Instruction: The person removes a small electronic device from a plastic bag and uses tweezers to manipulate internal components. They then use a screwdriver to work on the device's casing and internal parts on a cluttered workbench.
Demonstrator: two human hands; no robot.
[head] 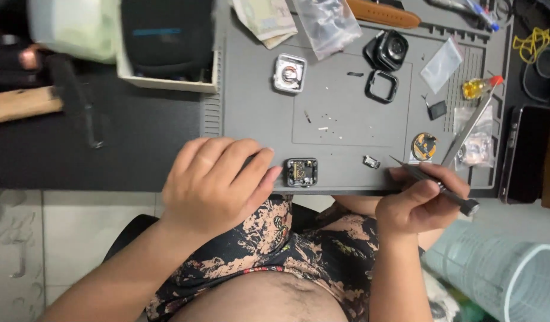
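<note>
I see the left hand [218, 182] palm down at the near edge of the grey work mat [251, 113], fingers loosely curled, tips resting on the mat; it grips nothing I can see. Just beside its fingertips, to the right, sits a small square opened watch body [302, 172], not quite touching afaict. The right hand [415, 203] is closed round a thin dark screwdriver [436, 185], thumb and fingers pinching the shaft. The tool's long axis runs diagonally: tip points up-left toward the mat, butt end down-right past the knuckles. Tip is thin and hard to make out; it sits near a tiny metal part [371, 161], contact unclear. Both forearms are cut off at the bottom edge.
</note>
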